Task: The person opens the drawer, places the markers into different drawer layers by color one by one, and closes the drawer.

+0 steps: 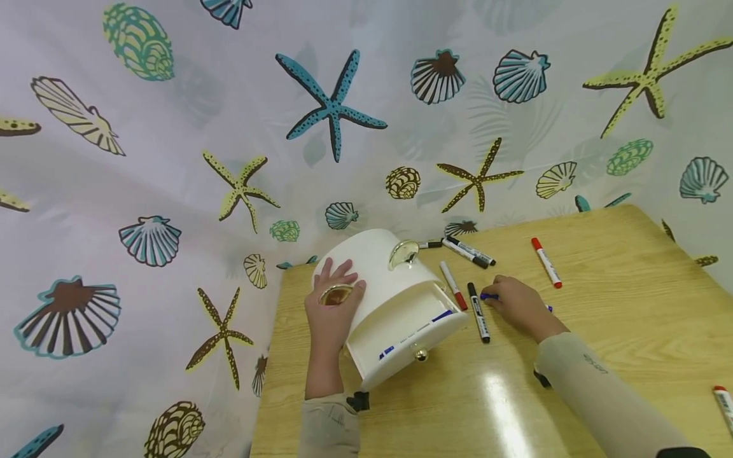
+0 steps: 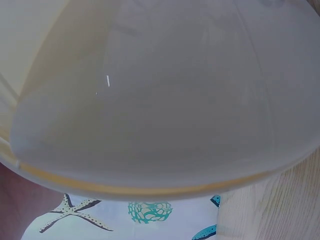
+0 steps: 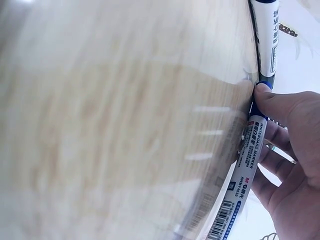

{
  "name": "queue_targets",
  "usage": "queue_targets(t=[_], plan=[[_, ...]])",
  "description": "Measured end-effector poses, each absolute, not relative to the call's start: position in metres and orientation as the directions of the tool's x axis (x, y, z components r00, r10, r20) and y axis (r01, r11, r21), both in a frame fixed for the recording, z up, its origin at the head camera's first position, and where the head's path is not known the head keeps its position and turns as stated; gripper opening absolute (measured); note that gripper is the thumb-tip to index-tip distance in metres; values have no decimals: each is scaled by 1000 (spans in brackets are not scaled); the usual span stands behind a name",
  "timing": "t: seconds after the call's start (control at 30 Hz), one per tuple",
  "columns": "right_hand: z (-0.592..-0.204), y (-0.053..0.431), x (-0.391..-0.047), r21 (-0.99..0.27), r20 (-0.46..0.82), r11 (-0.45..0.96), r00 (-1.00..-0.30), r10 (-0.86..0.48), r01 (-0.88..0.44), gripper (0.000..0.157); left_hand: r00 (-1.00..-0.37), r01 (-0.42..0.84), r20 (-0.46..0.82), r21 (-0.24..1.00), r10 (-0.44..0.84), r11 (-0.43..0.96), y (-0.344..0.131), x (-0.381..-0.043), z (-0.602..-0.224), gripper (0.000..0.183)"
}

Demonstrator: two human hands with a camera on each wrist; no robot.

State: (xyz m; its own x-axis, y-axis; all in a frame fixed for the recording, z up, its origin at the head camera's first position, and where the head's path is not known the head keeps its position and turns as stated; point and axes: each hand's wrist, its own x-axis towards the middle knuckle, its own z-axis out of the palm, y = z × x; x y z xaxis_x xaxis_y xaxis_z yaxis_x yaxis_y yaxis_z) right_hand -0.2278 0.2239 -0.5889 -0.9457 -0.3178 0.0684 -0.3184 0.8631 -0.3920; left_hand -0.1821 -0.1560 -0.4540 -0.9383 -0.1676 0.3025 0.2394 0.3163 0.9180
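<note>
A white rounded box [image 1: 372,254] with gold handles stands on the table, its front drawer [image 1: 412,350] pulled out. Blue-and-white markers [image 1: 415,334] lie inside the drawer. My left hand [image 1: 335,312] rests on the box top with spread fingers, around a gold-rimmed handle [image 1: 335,294]. The left wrist view is filled by the white curved surface [image 2: 175,100] of the box. To the right of the drawer, my right hand [image 1: 521,305] pinches a blue whiteboard marker [image 3: 245,165] by its cap end, at the tabletop. A black marker [image 1: 478,313] lies just left of that hand.
A red marker [image 1: 453,286] lies beside the drawer. Black markers [image 1: 466,252] lie behind it near the patterned cloth [image 1: 355,159]. Another red marker [image 1: 546,263] is farther right, and one more [image 1: 724,407] lies at the table's [image 1: 630,305] right side.
</note>
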Motion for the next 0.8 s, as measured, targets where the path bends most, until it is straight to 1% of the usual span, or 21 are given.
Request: queue_targets(t=[0.3,0.57,0.8], plan=[[-588,223,-225,-413,102,849,-944,-315,-328,22,-941,237,295,923,-164,304,-157,-183,-455,21],[-587,222,-224,-417,83,852,-946,-312,-318,23,-935,261,316,919,-157,297,-157,-183,-456,23],[-587,222,-226,-404,71,857,-946,-318,-318,22,-935,266,320,919,-155,293,-157,-183,-456,22]])
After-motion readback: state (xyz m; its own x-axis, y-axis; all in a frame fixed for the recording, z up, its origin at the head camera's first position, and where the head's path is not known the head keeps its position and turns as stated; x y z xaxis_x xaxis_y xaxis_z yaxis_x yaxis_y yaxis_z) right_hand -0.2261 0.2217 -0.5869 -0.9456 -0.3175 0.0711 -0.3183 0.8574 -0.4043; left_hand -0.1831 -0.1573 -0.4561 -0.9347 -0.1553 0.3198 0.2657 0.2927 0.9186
